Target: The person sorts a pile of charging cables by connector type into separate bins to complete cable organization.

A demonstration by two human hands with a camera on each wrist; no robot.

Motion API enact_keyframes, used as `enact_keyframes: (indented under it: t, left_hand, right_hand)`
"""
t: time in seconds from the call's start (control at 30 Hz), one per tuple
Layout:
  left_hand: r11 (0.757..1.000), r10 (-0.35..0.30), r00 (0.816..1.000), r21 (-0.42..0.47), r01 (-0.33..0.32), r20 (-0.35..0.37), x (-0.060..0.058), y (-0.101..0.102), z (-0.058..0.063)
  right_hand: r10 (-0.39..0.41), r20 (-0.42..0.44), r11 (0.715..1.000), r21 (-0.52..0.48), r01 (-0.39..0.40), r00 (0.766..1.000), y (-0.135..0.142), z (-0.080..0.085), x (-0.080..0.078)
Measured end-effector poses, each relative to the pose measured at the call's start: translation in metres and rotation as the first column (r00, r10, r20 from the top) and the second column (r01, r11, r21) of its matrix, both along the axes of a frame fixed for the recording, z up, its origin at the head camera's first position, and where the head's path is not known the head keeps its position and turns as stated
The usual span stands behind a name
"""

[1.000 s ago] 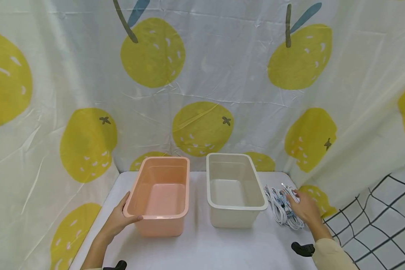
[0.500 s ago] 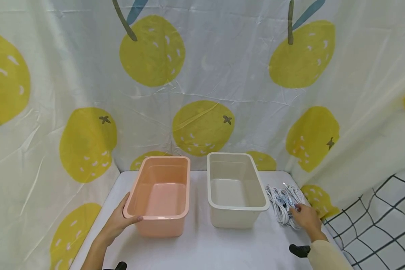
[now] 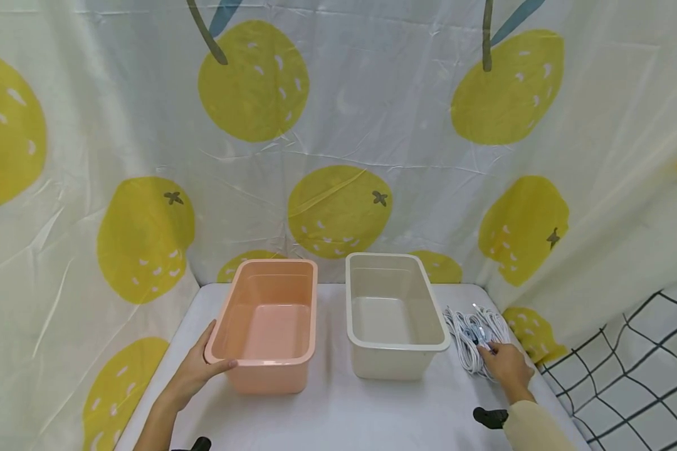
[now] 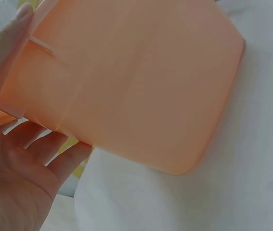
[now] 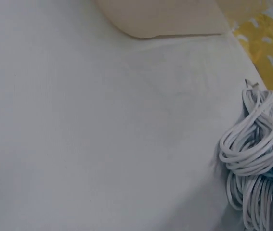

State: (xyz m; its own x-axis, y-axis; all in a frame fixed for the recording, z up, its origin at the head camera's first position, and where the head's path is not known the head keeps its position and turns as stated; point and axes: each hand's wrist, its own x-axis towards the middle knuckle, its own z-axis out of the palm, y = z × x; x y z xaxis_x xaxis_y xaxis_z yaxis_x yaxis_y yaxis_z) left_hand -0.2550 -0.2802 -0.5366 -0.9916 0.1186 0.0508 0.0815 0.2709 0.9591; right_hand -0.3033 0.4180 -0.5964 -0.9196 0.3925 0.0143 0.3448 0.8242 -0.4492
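Right hand (image 3: 509,369) at 4 o'clock: cropped wrist-side, can't tell grip on cables (image 3: 467,346). Left hand (image 3: 193,371) clamps peach bin (image 3: 272,378); lower fingers (image 4: 71,159) visible only wrist-side.

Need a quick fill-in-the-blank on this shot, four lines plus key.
1. The left hand grips the peach bin, which stands to the ____ of the cream bin.
2. The right hand is at the cables, to the cream bin's ____.
3. In all, ____ bins stand on the table.
4. The fruit printed on the curtain is coloured ____.

Missing words: left; right; two; yellow.
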Motion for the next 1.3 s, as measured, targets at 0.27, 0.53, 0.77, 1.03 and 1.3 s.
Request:
enact_keyframes:
  t: [0.27,0.53,0.77,1.03,1.3]
  left_hand:
    - [1.000,-0.023,1.000,0.015,0.023,0.012,-0.005,0.002,-0.003]
    - [0.999,-0.027,1.000,0.020,0.027,0.012,-0.007,0.004,-0.002]
    - [1.000,-0.016,1.000,0.021,0.015,0.025,-0.005,0.005,0.003]
    - [0.999,-0.026,0.999,0.035,0.025,0.024,-0.005,0.005,-0.001]
    - [0.999,-0.017,1.000,0.030,0.017,0.003,-0.001,-0.001,-0.003]
  right_hand:
    - [-0.106,-0.055,0.991,-0.090,0.101,0.993,-0.007,0.006,0.004]
    - [-0.184,-0.139,0.977,-0.134,0.166,0.973,-0.007,0.009,0.005]
    - [-0.184,-0.153,0.963,-0.226,0.147,0.971,-0.004,0.010,0.002]
    - [-0.177,-0.231,0.948,-0.302,0.103,0.957,-0.003,0.019,-0.005]
    - [-0.172,-0.235,0.911,-0.408,0.063,0.957,-0.013,0.031,-0.010]
